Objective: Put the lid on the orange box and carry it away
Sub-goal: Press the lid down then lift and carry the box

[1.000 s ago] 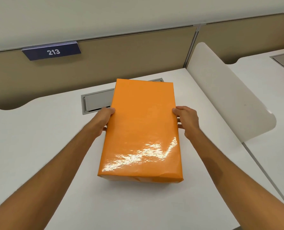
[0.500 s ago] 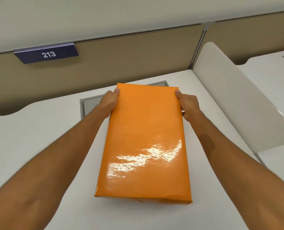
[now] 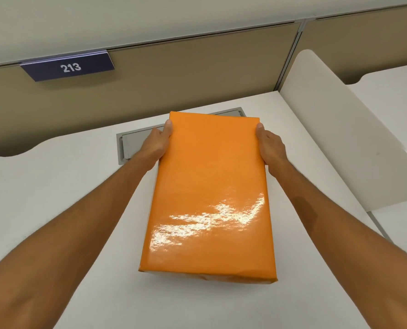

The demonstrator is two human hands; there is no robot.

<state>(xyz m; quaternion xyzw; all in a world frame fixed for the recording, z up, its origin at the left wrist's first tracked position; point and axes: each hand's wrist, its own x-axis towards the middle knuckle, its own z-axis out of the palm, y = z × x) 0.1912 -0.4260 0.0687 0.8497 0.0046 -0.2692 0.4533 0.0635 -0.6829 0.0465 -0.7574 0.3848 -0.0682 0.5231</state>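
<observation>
The orange box (image 3: 209,198) is long and glossy, its orange lid covering the top, and it lies lengthwise in the middle of the white desk (image 3: 55,198). My left hand (image 3: 156,144) grips its left side near the far corner, thumb on the lid's edge. My right hand (image 3: 270,144) grips the right side opposite it in the same way. The fingers of both hands are hidden under or behind the box. Whether the box rests on the desk or hangs just above it, I cannot tell.
A grey cable hatch (image 3: 136,146) is set into the desk behind the box. A beige partition with a dark "213" sign (image 3: 68,67) stands at the back. A white curved divider (image 3: 340,129) rises on the right, with another desk beyond it.
Both hands slid along the box's sides from its middle to its far corners. The box now looks larger and closer to me in view.
</observation>
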